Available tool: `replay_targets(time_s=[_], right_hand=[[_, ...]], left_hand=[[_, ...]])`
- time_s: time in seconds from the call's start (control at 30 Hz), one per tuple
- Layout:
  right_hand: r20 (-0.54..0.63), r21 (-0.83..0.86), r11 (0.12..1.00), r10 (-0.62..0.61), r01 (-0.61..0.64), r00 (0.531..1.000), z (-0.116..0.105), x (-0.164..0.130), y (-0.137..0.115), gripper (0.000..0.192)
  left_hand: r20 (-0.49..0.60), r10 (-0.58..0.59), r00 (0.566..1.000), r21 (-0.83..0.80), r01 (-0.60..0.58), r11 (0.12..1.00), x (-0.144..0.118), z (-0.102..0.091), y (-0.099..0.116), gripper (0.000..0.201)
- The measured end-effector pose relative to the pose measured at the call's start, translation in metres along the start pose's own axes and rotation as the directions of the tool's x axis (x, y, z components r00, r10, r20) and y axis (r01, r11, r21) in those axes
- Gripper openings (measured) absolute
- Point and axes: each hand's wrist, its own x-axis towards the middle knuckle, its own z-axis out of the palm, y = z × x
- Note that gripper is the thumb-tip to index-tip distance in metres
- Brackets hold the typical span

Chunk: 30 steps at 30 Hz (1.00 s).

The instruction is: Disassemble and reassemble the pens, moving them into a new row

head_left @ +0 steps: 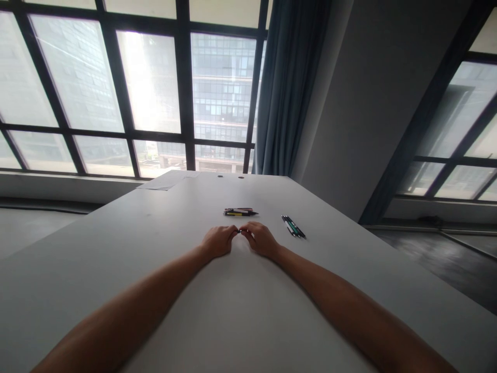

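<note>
My left hand and my right hand meet low over the white table, fingertips almost touching. Both are closed in a pinch on what looks like a dark pen. Only a short piece of it shows between the fingers; the rest is hidden. Just beyond my hands lies a small bunch of pens, dark with yellow, white and pinkish parts. To the right of my right hand is a second group of pens, black, white and green, lying side by side at a slant.
Sheets of paper lie at the table's far left edge. Two small dark round fittings sit near the far end. Past the table are large windows, a blue curtain and a grey pillar.
</note>
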Motion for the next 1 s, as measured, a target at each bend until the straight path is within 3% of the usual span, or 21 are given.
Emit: replay_targets(time_s=[0.37, 0.53, 0.73, 0.9, 1.0], right_hand=[[0.060, -0.138, 0.990, 0.013, -0.004, 0.998, 0.0006, 0.0005, 0.0000, 0.034], [-0.015, -0.101, 0.993, 0.066, -0.067, 0.998, 0.0015, 0.0001, -0.0011, 0.027], [0.016, -0.078, 0.997, 0.029, -0.028, 0.999, 0.0014, 0.0001, -0.0015, 0.010], [0.076, -0.107, 0.994, 0.015, -0.006, 0.997, -0.0004, 0.0012, -0.0027, 0.020], [0.048, -0.078, 0.997, 0.022, -0.019, 0.999, -0.0005, 0.0005, -0.0031, 0.017]], left_hand=[[0.015, 0.008, 1.000, -0.018, -0.008, 1.000, -0.0018, -0.0045, 0.0031, 0.031], [0.011, 0.001, 1.000, -0.007, -0.001, 1.000, -0.0020, -0.0049, 0.0034, 0.032], [0.017, -0.023, 1.000, 0.013, 0.023, 1.000, -0.0020, -0.0044, 0.0028, 0.030], [0.000, -0.004, 1.000, 0.007, 0.004, 1.000, -0.0017, -0.0022, 0.0014, 0.030], [-0.005, -0.005, 1.000, 0.002, 0.005, 1.000, -0.0017, -0.0022, 0.0017, 0.029]])
